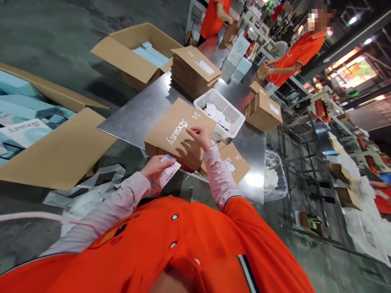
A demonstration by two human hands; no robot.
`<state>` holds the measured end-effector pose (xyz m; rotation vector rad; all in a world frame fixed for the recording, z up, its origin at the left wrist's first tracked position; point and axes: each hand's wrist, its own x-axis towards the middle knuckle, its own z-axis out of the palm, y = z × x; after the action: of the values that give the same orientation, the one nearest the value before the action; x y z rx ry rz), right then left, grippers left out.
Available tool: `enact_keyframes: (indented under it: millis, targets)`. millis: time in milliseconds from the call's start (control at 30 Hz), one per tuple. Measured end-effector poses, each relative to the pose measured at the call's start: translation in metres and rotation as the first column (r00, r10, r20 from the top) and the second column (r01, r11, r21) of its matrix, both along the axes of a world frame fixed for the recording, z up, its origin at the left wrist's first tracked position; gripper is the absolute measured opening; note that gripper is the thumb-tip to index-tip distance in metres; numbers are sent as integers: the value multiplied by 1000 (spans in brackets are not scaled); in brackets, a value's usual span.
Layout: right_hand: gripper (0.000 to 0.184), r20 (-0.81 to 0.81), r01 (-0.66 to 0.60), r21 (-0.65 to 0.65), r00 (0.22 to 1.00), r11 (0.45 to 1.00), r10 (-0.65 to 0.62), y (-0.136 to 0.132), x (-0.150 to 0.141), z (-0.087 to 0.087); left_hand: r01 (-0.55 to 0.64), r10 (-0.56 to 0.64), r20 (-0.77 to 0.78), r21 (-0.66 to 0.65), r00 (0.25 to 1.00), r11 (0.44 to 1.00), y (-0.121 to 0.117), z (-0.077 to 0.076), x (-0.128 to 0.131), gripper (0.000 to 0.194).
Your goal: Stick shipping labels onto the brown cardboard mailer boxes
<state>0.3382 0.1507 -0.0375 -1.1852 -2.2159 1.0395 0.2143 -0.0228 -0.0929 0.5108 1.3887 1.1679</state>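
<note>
My left hand (pixel 155 166) is closed round a strip of white printed labels (pixel 171 172) with barcodes, in front of the near edge of the table. Over a stack of flat brown cardboard boxes (pixel 165 128) hangs my right hand (pixel 200 136), its fingers curled with thumb and forefinger drawn together. Whether anything small sits between those fingertips cannot be made out. White "beauty" lettering shows on the top box, beside the right fingertips. Just right of my right wrist lie other flat boxes (pixel 240 160), one bearing a white label.
Beyond the stack stands a white plastic basket (pixel 236 122) with papers on the metal table (pixel 128 116). Another cardboard stack (pixel 186 77) and a smaller one (pixel 262 110) flank it. Open cartons (pixel 76 150) of light-blue boxes stand left. Two co-workers in orange (pixel 293 53) handle boxes.
</note>
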Motion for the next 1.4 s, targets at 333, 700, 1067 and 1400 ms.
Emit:
enact_keyframes:
  millis: [333,700,1067,1400]
  targets:
    - [22,-109,-185,-256,981,949,162,-73,3,-30,-200,262,-306,220,915,955,2,9,-7,47]
    - [21,167,217,198,953,956,-252,16,-15,-28,153,-143,178,-42,974,987,-2,-13,-16,54]
    - [65,560,-517,308,777,799,287,-18,-29,-40,313,-319,-30,-130,947,941,-76,7,-58,39]
    - [46,126,458,128,872,879,-473,-82,40,-58,83,31,-804,100,594,992,106,35,-84,22]
